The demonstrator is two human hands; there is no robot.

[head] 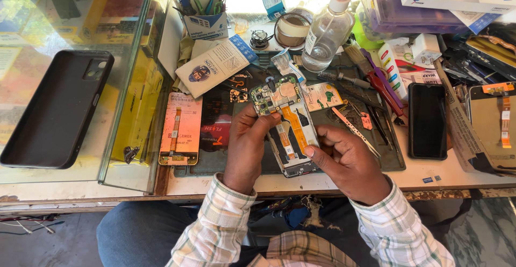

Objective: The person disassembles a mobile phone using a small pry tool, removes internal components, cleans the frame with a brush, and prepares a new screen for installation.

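Mid-frame, the opened phone (286, 124) is being held above the mat (215, 159); the left hand (246, 146) is gripping its left edge, the right hand (346, 159) pinching its right edge. Tweezers (355, 131) are lying just right, a bottle (325, 33) standing above.

The opened phone (285, 124) shows bare metal framing, green circuit board and a glossy orange flex ribbon. The black phone case (56, 108) looks matt, rubbery plastic. The spray bottle (325, 33) is clear plastic. The glass counter (70, 41) shines. The shirt sleeves (215, 229) are checked woven cloth.
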